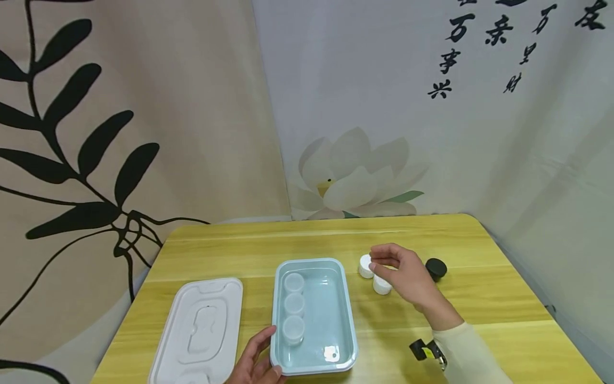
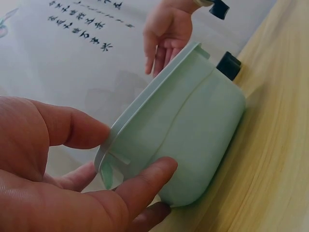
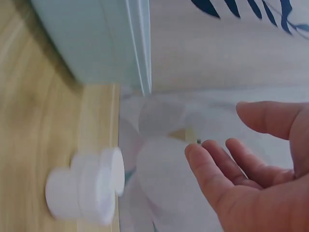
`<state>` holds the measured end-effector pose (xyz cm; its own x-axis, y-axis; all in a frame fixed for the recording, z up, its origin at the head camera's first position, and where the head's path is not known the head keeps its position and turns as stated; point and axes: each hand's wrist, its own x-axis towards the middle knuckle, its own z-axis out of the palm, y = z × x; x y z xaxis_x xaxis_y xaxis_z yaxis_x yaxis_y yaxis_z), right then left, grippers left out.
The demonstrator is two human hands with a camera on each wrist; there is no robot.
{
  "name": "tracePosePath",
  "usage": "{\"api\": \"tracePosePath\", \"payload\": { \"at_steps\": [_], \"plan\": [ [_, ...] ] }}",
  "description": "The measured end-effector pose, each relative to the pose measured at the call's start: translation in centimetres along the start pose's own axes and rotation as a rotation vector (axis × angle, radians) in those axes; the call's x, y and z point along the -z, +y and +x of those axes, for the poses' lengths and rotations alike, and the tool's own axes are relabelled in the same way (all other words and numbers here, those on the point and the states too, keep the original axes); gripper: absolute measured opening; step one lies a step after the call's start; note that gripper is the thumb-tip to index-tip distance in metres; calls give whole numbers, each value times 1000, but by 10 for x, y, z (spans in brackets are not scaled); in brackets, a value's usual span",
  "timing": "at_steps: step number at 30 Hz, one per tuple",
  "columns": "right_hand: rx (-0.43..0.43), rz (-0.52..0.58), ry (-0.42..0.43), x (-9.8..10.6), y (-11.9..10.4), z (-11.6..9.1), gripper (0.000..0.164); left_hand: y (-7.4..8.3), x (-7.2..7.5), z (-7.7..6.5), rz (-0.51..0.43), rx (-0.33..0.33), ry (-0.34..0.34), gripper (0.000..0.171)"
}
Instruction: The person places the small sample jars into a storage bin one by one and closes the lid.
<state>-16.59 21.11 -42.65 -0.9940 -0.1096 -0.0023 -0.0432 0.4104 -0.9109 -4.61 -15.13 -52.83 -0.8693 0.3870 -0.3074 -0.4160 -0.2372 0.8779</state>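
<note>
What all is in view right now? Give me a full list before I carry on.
Box: one, light blue, mid-table
Jars inside box: three, whitish, in a row along its left side
White jars: two visible, white, right of box
Black jar: one, black, beyond the white jars
Lid: one, white, left of box
Table: one, yellowish wood, underneath
Backdrop: two sections, beige and whitish, printed, behind table
Sleeve: one, cream, right arm
Wrist device: one, black, right wrist
Left hand: one, bare, holding box's near-left corner
Right hand: one, bare, empty, by white jars

Wooden table (image 1: 484, 288), cloth backdrop (image 1: 206, 117), black leaves (image 1: 72, 95), pale lotus (image 1: 357, 186), dark lettering (image 1: 449, 61)
</note>
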Motion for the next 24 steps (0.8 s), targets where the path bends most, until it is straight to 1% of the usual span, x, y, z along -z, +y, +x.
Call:
{"api": "tracePosePath", "payload": {
  "at_steps": [7, 14, 20, 24],
  "plan": [
    [-32, -42, 73, 32, 18, -1, 46, -1, -1, -1, -8, -5, 25, 90],
    [-63, 45, 117, 58, 43, -5, 54, -1, -2, -1, 0, -7, 27, 88],
    [-62, 82, 178, 83, 66, -10, 60, -1, -2, 0, -9, 0, 31, 89],
    [-66, 104, 226, 99, 84, -15, 60, 0, -1, 0, -9, 4, 25, 89]
  ]
}}
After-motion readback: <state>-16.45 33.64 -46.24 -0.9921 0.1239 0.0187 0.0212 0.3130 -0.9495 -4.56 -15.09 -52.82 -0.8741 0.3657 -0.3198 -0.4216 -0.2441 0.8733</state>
